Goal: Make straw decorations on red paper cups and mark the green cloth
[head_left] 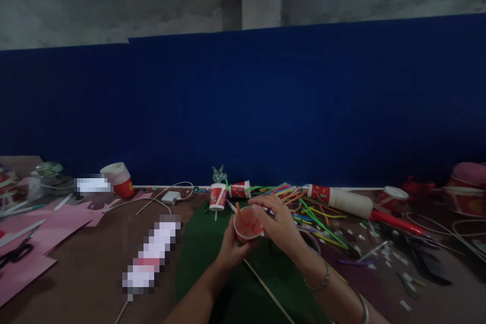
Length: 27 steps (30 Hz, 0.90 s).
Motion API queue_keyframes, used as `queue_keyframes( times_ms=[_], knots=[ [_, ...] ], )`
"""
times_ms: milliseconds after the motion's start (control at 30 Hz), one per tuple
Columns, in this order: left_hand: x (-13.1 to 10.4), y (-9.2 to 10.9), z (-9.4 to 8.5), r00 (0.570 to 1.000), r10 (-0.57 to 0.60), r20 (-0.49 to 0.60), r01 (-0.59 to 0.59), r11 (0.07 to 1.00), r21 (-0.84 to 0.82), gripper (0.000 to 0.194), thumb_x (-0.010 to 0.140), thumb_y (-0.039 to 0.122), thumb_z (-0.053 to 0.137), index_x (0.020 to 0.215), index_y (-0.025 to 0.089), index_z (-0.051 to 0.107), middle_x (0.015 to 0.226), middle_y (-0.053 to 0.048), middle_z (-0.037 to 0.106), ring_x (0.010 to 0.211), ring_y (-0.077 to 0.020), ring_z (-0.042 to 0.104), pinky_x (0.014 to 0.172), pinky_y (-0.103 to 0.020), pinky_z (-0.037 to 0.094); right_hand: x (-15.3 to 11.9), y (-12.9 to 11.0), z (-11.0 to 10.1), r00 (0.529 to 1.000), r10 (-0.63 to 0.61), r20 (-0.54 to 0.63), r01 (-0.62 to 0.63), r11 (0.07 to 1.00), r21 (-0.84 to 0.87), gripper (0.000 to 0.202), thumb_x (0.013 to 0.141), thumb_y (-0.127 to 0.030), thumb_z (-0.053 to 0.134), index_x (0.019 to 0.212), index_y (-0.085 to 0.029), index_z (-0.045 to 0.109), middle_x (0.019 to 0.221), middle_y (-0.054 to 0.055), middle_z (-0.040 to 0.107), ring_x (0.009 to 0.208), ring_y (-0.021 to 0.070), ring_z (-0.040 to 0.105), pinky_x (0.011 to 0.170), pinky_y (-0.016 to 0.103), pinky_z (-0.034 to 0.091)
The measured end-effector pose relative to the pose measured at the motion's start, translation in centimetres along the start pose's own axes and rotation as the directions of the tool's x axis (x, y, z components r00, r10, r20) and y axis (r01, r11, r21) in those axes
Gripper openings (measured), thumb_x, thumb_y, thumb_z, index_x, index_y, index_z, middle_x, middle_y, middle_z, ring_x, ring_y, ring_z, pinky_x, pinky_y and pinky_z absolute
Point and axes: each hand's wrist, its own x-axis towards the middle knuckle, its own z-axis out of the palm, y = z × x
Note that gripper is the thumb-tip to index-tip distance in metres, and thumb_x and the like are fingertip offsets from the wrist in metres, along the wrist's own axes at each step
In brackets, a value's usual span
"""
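A red paper cup (248,233) is tipped so that its open mouth faces me, and an orange straw (238,208) stands at its far left edge. My left hand (232,249) is closed around the cup's left side and underside. At the right of the rim is my right hand (276,220), its fingers bent together over the cup's edge. What those fingers pinch, if anything, is hidden; a small dark and white piece shows between them. Beyond the cup, a decorated red and white paper cup (217,197) with a cartoon cutout (219,174) stands upright on the green mat (203,263).
Colourful straws (322,215) lie behind my right hand beside a long stack of paper cups (347,203). Scraps, black scissors (17,254) and pink paper (28,268) are spread about. A thin stick (268,291) lies on the mat. A blue partition (243,106) closes the back.
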Motion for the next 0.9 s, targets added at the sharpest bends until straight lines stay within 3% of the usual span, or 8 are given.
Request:
queue_keyframes(
  times_ms=[67,200,333,433,667,800,900],
  knots=[
    [-0.2,-0.3,-0.1,0.998,-0.009,0.058,0.010,1.000,-0.012,0.077,0.060,0.036,0.077,0.127,0.018,0.043,0.119,-0.012,0.059,0.108,-0.0304,0.057,0.092,-0.042,0.047,0.5,0.5,-0.5,0.990,0.081,0.112,-0.089,0.994,0.060,0.019,0.080,-0.031,0.059,0.089,-0.021,0.071,0.105,0.008,0.066,0.104,0.0241,0.057,0.094,0.043,0.041],
    [-0.5,0.3,0.1,0.988,0.001,0.152,-0.001,1.000,0.000,0.075,0.060,0.036,0.078,0.126,0.019,0.046,0.121,-0.011,0.059,0.109,-0.0302,0.056,0.093,-0.041,0.046,1.1,0.7,-1.8,0.940,0.178,0.290,-0.240,0.951,0.196,0.028,0.089,-0.036,0.045,0.096,-0.026,0.071,0.127,0.005,0.056,0.113,0.0215,0.054,0.095,0.042,0.042],
    [-0.5,1.4,0.4,0.972,0.033,0.233,-0.047,0.998,0.052,0.069,0.064,0.031,0.076,0.125,0.020,0.045,0.122,-0.011,0.057,0.109,-0.0302,0.056,0.093,-0.042,0.045,0.8,0.6,-1.7,0.942,0.127,0.312,-0.141,0.990,0.024,0.017,0.077,-0.028,0.063,0.090,-0.025,0.073,0.124,0.006,0.058,0.116,0.0244,0.051,0.099,0.046,0.038],
    [-0.4,1.6,0.5,0.972,0.055,0.230,-0.081,0.991,0.104,0.069,0.063,0.030,0.076,0.124,0.021,0.045,0.123,-0.011,0.056,0.113,-0.0307,0.053,0.095,-0.042,0.044,0.5,0.8,-0.9,0.956,0.056,0.289,-0.037,0.997,-0.071,0.009,0.071,-0.023,0.068,0.078,-0.023,0.074,0.119,0.006,0.061,0.112,0.0249,0.053,0.097,0.046,0.040],
    [-0.3,2.6,0.6,0.971,0.086,0.222,-0.114,0.987,0.117,0.060,0.068,0.026,0.072,0.121,0.020,0.045,0.118,-0.010,0.059,0.108,-0.0271,0.057,0.091,-0.038,0.046,0.7,1.6,-1.1,0.913,0.077,0.402,-0.072,0.997,-0.028,0.005,0.068,-0.028,0.071,0.068,-0.024,0.075,0.115,0.005,0.064,0.105,0.0251,0.058,0.089,0.041,0.046],
    [-0.5,2.8,0.4,0.974,0.107,0.200,-0.144,0.973,0.182,0.062,0.065,0.023,0.074,0.119,0.020,0.045,0.114,-0.010,0.060,0.103,-0.0269,0.059,0.090,-0.038,0.046,0.2,1.9,-1.0,0.877,0.107,0.468,-0.056,0.991,-0.122,0.006,0.063,-0.018,0.069,0.059,-0.021,0.072,0.114,0.005,0.064,0.100,0.0239,0.060,0.084,0.036,0.048],
    [-0.5,2.7,0.3,0.971,0.126,0.205,-0.171,0.961,0.218,0.063,0.063,0.024,0.074,0.119,0.020,0.046,0.113,-0.010,0.059,0.101,-0.0266,0.059,0.088,-0.038,0.047,-0.2,1.8,-0.6,0.883,0.089,0.461,0.017,0.975,-0.221,0.009,0.060,-0.014,0.066,0.054,-0.019,0.069,0.115,0.006,0.064,0.104,0.0264,0.057,0.086,0.037,0.046]
  ],
)
